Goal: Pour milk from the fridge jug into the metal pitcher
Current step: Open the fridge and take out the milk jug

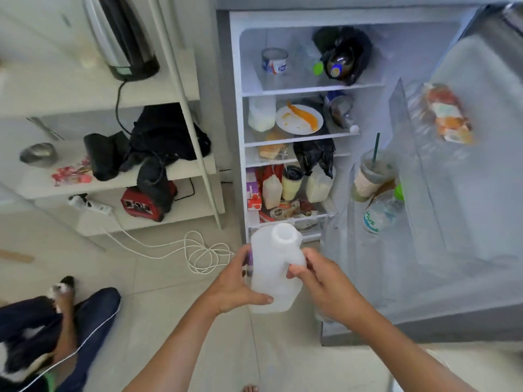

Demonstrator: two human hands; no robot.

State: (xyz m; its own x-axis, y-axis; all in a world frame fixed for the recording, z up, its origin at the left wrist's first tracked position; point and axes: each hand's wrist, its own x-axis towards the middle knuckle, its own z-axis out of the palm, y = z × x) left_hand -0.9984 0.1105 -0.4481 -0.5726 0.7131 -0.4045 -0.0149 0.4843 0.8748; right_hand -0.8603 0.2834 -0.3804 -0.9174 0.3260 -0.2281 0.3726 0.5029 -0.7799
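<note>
I hold a white translucent milk jug [268,267] upright in front of the open fridge [311,89]. The jug's mouth is uncapped and faces up. My left hand [236,281] grips the jug's left side and bottom. On the jug's right side, my right hand [319,281] is wrapped around the handle. A metal bowl-like vessel [38,154] stands on the white shelf unit at the far left; I cannot tell if it is the pitcher.
The fridge door [467,165] stands open to the right, holding cups and a water bottle [379,213]. Another white jug [261,113] and a plate sit on the middle fridge shelf. A coiled white cable [203,250] lies on the tiled floor. A seated person's legs [65,335] are at lower left.
</note>
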